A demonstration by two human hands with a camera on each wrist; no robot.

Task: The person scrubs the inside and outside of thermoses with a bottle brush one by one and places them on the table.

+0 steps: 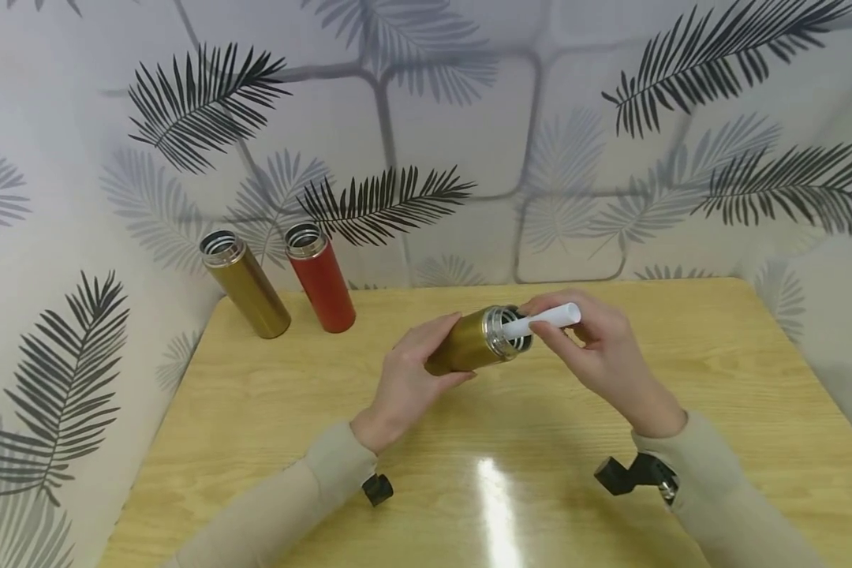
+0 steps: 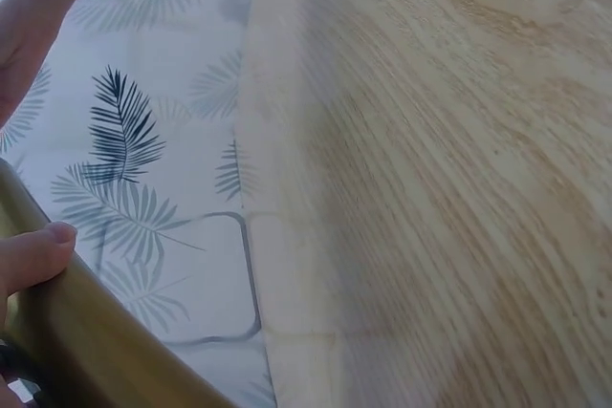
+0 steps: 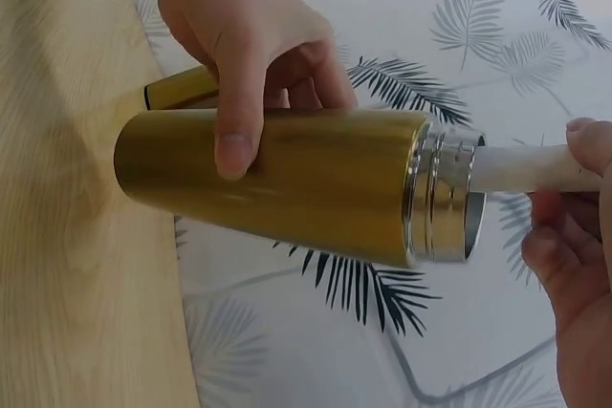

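Observation:
My left hand (image 1: 413, 361) grips the body of a gold thermos bottle (image 1: 461, 345), tilted with its open steel mouth toward the right. In the right wrist view the lidless neck of this bottle (image 3: 287, 183) shows clearly, with my left thumb lying across its side. My right hand (image 1: 607, 347) pinches a slim white tube (image 1: 559, 315), which looks like rolled paper. One end of the tube is inside the bottle's mouth and hidden there; the other sticks out past my fingers. Only part of the gold bottle (image 2: 105, 351) appears in the left wrist view.
At the table's back left stand a second gold bottle (image 1: 248, 284) and a red bottle (image 1: 323, 280), both upright and lidless. The wooden table (image 1: 312, 410) meets walls covered in leaf-patterned paper (image 1: 454, 142) behind and to the sides.

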